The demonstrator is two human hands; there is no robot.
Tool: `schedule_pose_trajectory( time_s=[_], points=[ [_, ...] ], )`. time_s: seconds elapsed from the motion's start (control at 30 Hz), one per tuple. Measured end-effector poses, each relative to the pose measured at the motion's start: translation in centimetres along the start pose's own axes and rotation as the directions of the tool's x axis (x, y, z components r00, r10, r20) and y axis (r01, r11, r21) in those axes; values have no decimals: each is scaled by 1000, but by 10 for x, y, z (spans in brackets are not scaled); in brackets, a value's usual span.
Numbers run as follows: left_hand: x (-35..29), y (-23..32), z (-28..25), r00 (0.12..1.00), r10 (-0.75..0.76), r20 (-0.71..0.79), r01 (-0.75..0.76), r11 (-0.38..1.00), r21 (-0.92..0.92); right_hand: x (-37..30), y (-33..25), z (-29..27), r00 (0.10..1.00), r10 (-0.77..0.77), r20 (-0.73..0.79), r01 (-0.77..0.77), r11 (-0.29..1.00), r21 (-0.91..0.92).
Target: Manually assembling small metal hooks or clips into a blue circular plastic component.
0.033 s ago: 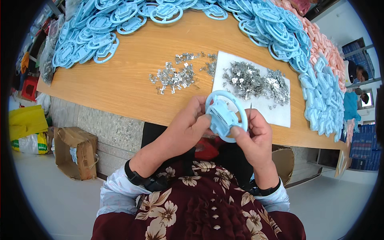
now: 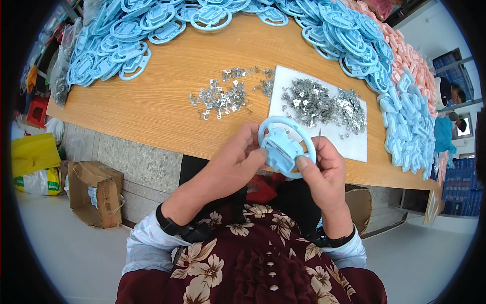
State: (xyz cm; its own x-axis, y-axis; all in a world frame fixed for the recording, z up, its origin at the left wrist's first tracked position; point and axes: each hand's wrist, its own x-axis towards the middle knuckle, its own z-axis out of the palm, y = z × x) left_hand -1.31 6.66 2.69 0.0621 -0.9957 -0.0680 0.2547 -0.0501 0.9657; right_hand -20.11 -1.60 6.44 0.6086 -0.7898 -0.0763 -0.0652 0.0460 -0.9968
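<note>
In front of my body, at the table's near edge, I hold a light-blue plastic toy steering wheel (image 2: 281, 148) with its moulded hub facing up. My left hand (image 2: 242, 157) grips its left side, the thumb pressed on the hub and the fingers hidden behind. On the right rim rests the thumb of my right hand (image 2: 324, 175), whose fingers are curled. A thin, pointed metal tool (image 2: 319, 134) sticks up from between those fingers; its kind is not clear. Beyond the wheel, small metal clips (image 2: 311, 99) are heaped on a white foam sheet (image 2: 349, 151).
More clips (image 2: 223, 97) lie loose on the wooden table (image 2: 147, 109). Blue wheels (image 2: 121, 38) are piled along the far edge. To the right are heaps of blue parts (image 2: 407, 124) and pink parts (image 2: 412, 61). An open cardboard box (image 2: 96, 194) stands on the floor at left.
The wheel has tilted and shifted very slightly in my hands. My right thumb has slid a little up and right along its rim.
</note>
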Motion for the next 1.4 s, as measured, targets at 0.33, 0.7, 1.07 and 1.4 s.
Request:
schedule_pose_trajectory(
  time_s=[0.33, 0.7, 1.07, 1.4],
  points=[
    [-18, 20, -34, 995, 78, -61, -48, 921, 386, 37, -2, 11, 948, 89, 304, -53, 991, -125],
    [-19, 1, -49, 976, -18, -217, 48, 990, 133, 107, 31, 39, 934, -274, 229, 324, 381, -866],
    [-6, 3, -49, 963, -41, -265, 70, 992, 104, 84, -15, 16, 986, 0, 165, 101, 791, -603],
    [2, -3, -27, 944, 63, -325, -7, 985, 173, 66, -12, 15, 995, -32, 98, 89, 742, -664]
  ],
)
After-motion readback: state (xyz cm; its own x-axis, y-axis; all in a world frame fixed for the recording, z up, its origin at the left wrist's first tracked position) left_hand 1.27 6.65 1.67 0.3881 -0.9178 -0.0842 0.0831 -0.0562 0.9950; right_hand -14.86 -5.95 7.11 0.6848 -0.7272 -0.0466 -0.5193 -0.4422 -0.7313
